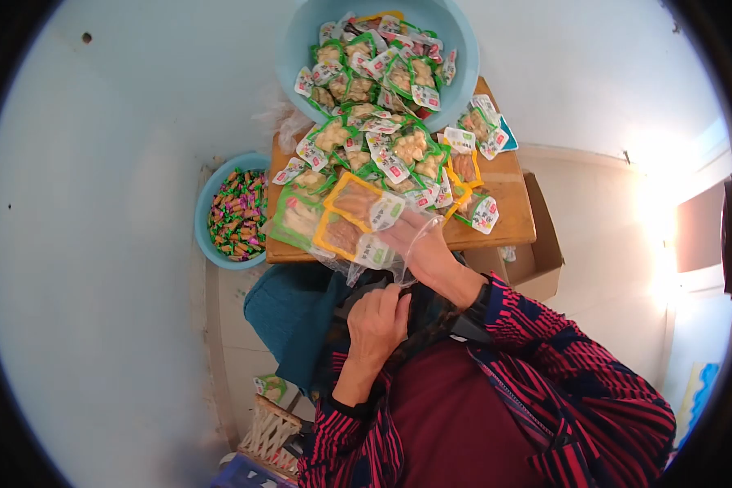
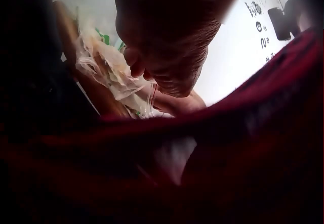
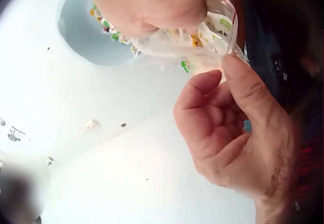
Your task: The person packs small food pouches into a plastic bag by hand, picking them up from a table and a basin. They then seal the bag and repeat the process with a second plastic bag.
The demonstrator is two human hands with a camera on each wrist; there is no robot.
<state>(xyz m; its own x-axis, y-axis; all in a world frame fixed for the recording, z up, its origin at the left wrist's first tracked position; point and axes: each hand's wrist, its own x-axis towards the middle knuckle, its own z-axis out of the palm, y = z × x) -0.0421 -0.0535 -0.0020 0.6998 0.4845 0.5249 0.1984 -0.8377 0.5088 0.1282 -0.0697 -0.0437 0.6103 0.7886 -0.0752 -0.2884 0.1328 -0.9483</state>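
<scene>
The left hand (image 1: 376, 324) pinches the rim of a clear plastic bag (image 1: 419, 237) between thumb and forefinger; its other fingers curl in the right wrist view. My right hand (image 1: 423, 248) reaches into the bag's mouth, fingers extended against the packets. Inside lie two yellow-edged packets (image 1: 343, 234) and a green-edged packet (image 1: 299, 216). In the right wrist view, the bag (image 3: 174, 47) hangs between the right hand (image 3: 149, 6) and the left hand (image 3: 235, 133). The left wrist view shows the left hand (image 2: 162, 37) dark and close, beside the crumpled bag (image 2: 114, 72).
Green-edged packets (image 1: 411, 146) are heaped on a wooden table (image 1: 504, 203). A large blue basin (image 1: 297, 49) of packets stands at its far side. Left of the table is a smaller blue basin (image 1: 203, 220) of small wrapped pieces; an open cardboard box (image 1: 547, 236) stands right.
</scene>
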